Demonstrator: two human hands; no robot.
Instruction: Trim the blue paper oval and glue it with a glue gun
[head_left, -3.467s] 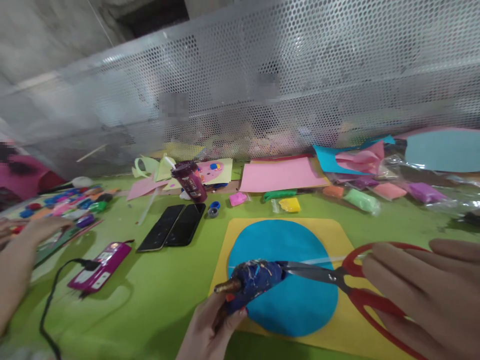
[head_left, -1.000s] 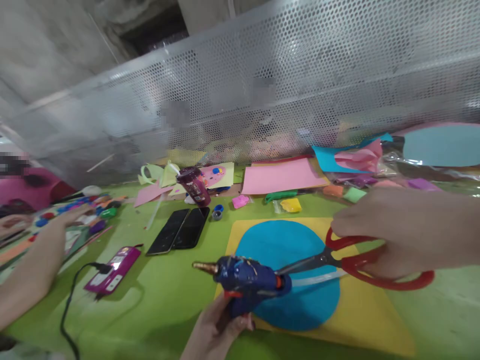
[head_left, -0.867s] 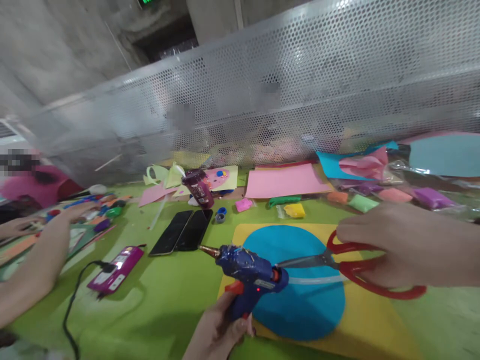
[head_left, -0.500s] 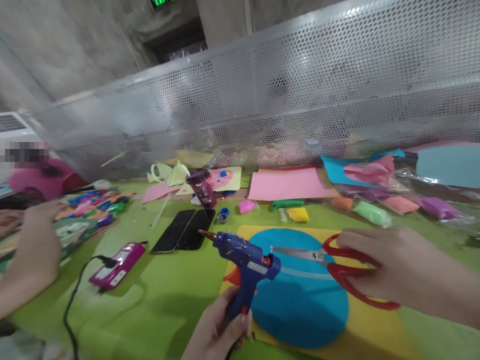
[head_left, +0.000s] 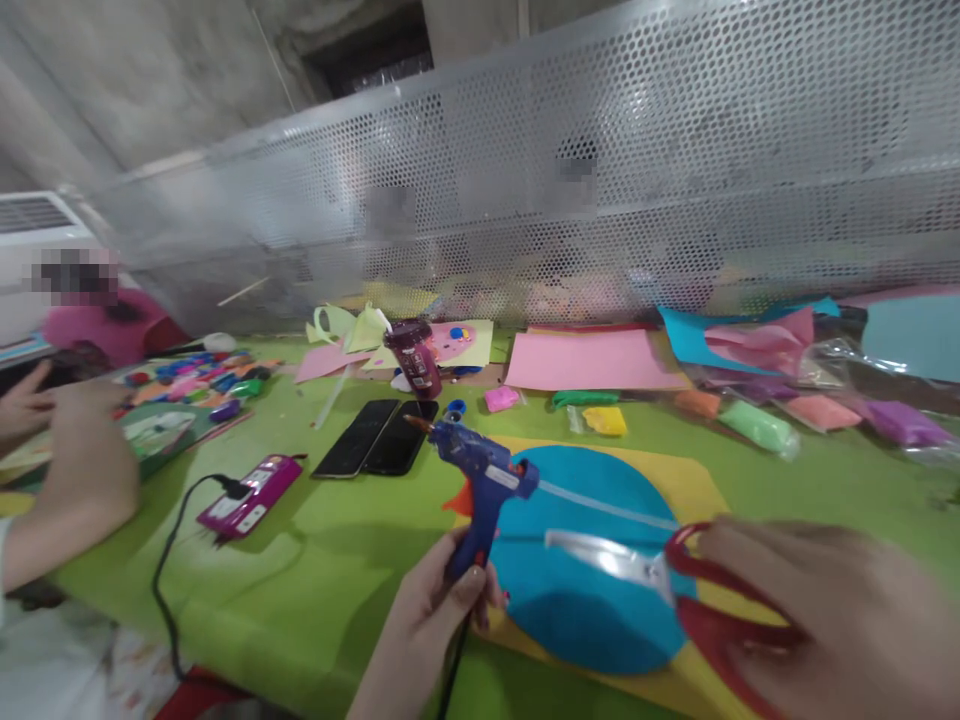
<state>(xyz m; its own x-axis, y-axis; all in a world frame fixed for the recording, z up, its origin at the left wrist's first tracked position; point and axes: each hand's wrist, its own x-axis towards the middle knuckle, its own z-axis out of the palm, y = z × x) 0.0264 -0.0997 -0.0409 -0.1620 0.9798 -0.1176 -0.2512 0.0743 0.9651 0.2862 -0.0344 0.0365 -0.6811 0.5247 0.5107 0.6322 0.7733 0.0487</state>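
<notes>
My left hand (head_left: 439,605) is wrapped round the handle of a blue hot glue gun (head_left: 487,480), its nozzle pointing up and left. A pale glue stick (head_left: 607,504) extends from the rear of the gun toward the right. My right hand (head_left: 832,610), blurred, grips red-handled scissors (head_left: 750,625) whose blades lie together, pointing left just below the glue stick. Beneath both tools are a blue paper oval (head_left: 592,625) and a larger yellow sheet (head_left: 694,480).
Left of the gun lie two black phones (head_left: 358,440) and a magenta power strip (head_left: 259,497) with a black cord. Behind stand a dark drink cup (head_left: 414,360), a pink sheet (head_left: 596,360) and clay packets (head_left: 757,428). A co-worker's arm (head_left: 82,480) rests at left.
The scissors have moved down from above the glue stick to below it, along with my right hand. My left hand still holds the glue gun. The view has shifted slightly.
</notes>
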